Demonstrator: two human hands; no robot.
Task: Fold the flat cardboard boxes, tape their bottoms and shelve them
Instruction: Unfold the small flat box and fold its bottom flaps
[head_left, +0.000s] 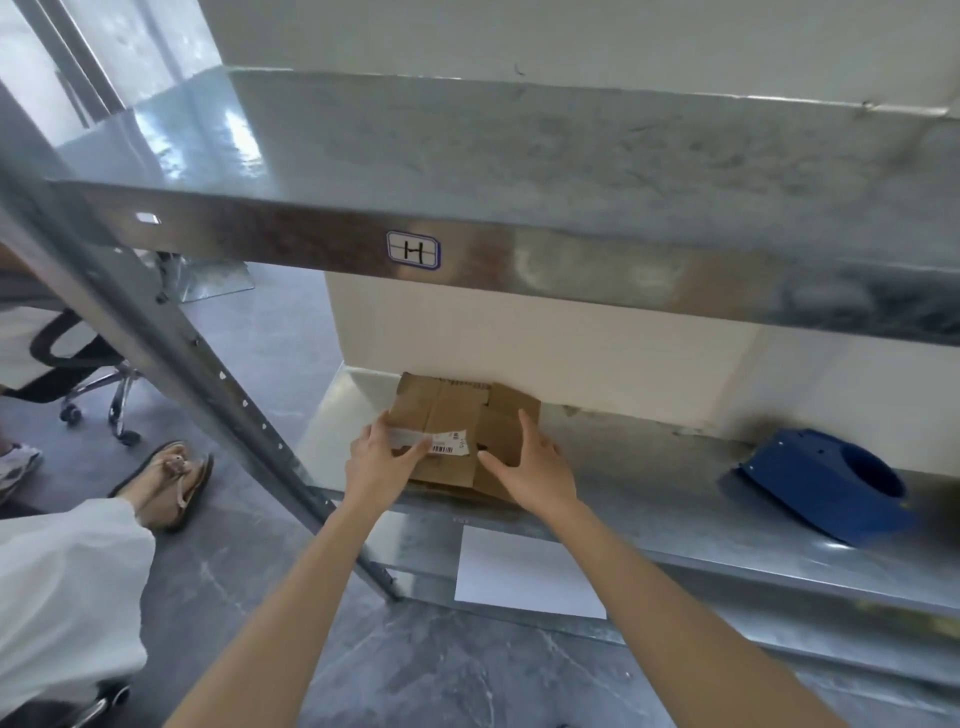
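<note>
The cardboard box (457, 418) stands at the centre of the frame on the lower shelf (649, 499), its far side close to the wall, so shelving this one looks nearly finished. The left hand (379, 460) lays straight fingers over the box's white label (449, 441). The right hand (537, 470) is spread flat along its right side, and neither clamps it. The bottom is hidden, so taping cannot be judged. No flat boxes show.

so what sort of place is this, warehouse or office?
Probably a stockroom or small packing area inside an office. Galvanised metal shelving carries a label marked H, a cardboard box sits on its lower shelf, and a wheeled office chair stands beside the rack.
</note>
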